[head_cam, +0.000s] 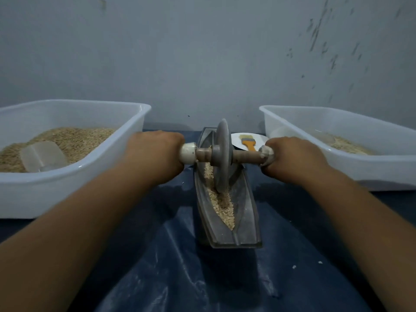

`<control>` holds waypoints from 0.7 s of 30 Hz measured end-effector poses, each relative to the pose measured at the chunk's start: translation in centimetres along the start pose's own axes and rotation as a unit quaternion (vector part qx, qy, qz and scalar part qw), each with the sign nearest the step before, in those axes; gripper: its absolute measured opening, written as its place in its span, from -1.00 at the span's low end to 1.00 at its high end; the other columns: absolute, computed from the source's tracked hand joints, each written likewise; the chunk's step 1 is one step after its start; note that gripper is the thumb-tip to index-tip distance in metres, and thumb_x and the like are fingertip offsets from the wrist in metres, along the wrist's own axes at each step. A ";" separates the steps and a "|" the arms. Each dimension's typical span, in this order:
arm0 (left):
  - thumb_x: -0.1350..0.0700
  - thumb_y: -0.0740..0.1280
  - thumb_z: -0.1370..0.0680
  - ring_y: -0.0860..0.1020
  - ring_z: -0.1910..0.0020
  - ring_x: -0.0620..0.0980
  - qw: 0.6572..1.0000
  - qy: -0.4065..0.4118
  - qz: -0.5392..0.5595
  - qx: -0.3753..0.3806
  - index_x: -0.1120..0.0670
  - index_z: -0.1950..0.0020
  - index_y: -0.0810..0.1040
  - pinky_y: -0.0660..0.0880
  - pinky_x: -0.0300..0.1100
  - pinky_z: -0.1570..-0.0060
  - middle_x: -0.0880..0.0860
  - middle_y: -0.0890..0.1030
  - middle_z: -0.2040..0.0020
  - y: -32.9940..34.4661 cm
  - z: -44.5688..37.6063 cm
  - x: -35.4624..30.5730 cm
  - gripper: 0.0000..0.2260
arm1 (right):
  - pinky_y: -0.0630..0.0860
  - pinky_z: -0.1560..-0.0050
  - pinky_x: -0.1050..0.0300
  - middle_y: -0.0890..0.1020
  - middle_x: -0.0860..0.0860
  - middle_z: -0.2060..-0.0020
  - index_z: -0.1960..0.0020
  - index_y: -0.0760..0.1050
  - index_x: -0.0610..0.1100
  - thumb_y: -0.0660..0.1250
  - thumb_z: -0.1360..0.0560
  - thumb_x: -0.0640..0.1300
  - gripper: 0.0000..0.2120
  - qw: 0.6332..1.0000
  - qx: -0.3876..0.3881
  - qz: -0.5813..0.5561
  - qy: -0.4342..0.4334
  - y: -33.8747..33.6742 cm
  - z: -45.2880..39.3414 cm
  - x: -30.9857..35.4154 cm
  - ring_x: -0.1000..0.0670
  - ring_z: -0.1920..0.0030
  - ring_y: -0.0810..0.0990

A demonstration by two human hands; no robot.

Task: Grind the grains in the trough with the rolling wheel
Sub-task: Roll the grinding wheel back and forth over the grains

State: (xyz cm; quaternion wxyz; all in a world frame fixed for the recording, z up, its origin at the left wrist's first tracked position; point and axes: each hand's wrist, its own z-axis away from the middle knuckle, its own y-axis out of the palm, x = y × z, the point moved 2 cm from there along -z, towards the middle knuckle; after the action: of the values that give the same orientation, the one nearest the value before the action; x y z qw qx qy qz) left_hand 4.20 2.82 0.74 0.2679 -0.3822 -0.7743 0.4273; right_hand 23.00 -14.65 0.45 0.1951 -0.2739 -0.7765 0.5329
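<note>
A grey boat-shaped metal trough lies lengthwise on the dark blue table, pointing away from me. Pale crushed grains fill its groove. A grey disc wheel stands upright in the groove near the trough's middle, on a wooden axle that runs left to right. My left hand grips the axle's left end by its white cap. My right hand grips the right end in the same way. Both forearms reach forward from the bottom corners.
A white tub at the left holds brown grain and a clear scoop. A second white tub at the right holds some ground grain. Behind the trough a white plate carries an orange-handled brush. A grey wall stands close behind.
</note>
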 end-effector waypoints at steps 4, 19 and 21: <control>0.00 0.46 -0.37 0.53 0.25 -0.05 0.984 0.034 0.049 0.168 -0.08 0.26 0.41 0.39 -0.18 0.28 -0.08 0.55 0.24 -1.5 0.2 0.6 -0.79 | 0.46 0.40 0.19 0.64 0.03 0.36 0.22 0.58 0.05 0.51 -0.27 -0.02 -0.86 0.981 0.181 -0.061 -0.033 -2.6 0.6 -0.6 0.05 0.34 0.60; 0.02 0.44 -0.38 0.50 0.27 -0.06 0.988 0.031 0.038 0.146 -0.09 0.29 0.37 0.39 -0.18 0.27 -0.08 0.52 0.25 -1.4 0.0 0.2 -0.77 | 0.45 0.33 0.14 0.64 0.03 0.28 0.17 0.56 0.02 0.53 -0.28 0.01 -0.79 0.987 0.157 -0.031 -0.029 -2.2 0.6 -0.3 0.00 0.27 0.59; 0.01 0.48 -0.35 0.49 0.30 -0.14 0.973 0.046 0.074 0.213 -0.09 0.28 0.41 0.32 -0.23 0.36 -0.11 0.52 0.26 -2.0 0.4 0.6 -0.77 | 0.46 0.44 0.24 0.66 0.03 0.37 0.21 0.59 0.04 0.58 -0.17 0.07 -0.73 0.964 0.248 -0.088 -0.040 -3.7 1.6 -0.4 0.03 0.38 0.62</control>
State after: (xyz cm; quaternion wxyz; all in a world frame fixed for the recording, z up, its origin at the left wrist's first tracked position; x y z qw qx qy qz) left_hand 2.86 2.43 2.33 0.3463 -0.3918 -0.6219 0.5829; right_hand 21.57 -17.10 3.35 0.2714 -0.1263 -0.6483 0.7001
